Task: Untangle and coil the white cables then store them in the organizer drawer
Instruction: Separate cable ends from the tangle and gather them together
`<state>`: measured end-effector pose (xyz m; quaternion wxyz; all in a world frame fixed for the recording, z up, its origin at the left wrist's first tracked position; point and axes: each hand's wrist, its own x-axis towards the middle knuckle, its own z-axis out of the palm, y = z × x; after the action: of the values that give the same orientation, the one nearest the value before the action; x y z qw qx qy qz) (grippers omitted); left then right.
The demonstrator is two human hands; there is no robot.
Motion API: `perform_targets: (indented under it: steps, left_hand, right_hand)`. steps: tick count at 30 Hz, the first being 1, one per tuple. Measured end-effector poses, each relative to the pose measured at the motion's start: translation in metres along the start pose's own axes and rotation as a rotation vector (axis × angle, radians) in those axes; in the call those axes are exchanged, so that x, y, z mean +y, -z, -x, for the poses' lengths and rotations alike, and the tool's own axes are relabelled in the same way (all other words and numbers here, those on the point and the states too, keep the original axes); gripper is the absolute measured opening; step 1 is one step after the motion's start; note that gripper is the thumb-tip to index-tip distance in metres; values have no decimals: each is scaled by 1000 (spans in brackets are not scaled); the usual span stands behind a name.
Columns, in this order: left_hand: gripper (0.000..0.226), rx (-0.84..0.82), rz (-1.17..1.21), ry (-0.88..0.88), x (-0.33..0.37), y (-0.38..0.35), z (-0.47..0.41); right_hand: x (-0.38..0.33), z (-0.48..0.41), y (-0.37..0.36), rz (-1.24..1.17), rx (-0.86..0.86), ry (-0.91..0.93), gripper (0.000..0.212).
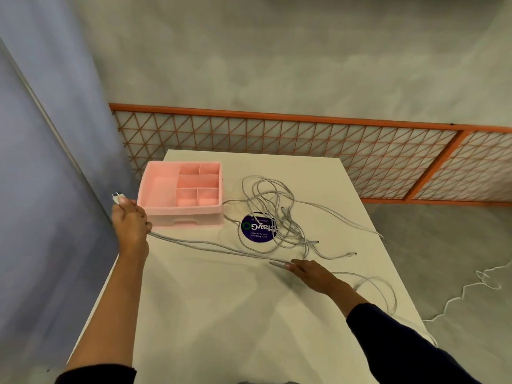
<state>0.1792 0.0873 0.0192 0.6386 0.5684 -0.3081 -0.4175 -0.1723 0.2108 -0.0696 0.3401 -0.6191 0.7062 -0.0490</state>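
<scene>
At the left edge of the frame the left hand gripped one long white cable, fingers curled round it, its white plug pointing to the upper left. That cable's long axis ran diagonally across the white tabletop toward the lower right, where the right hand lay flat on it with straight fingers. The remaining tangle of thin white cables sprawled at centre over a round purple sticker, just right of the pink plastic organizer drawer.
</scene>
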Motion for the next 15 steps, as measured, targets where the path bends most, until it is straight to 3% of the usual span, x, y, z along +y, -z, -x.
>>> perform_targets:
  steps: [3, 8, 12, 15]
  left_hand:
    - [34, -96, -142, -76, -7, -7, 5]
    - [39, -466, -501, -170, -18, -36, 41]
    - [37, -826, -683, -58, -33, -58, 72]
    - [64, -1089, -807, 15, -56, -66, 84]
  right_hand:
    - [-7, -2, 2, -42, -21, -27, 46]
    - [-14, -6, 1, -49, -23, -86, 64]
    - [-22, -11, 1, -15, -29, -56, 64]
    - [-26, -13, 3, -78, -31, -37, 68]
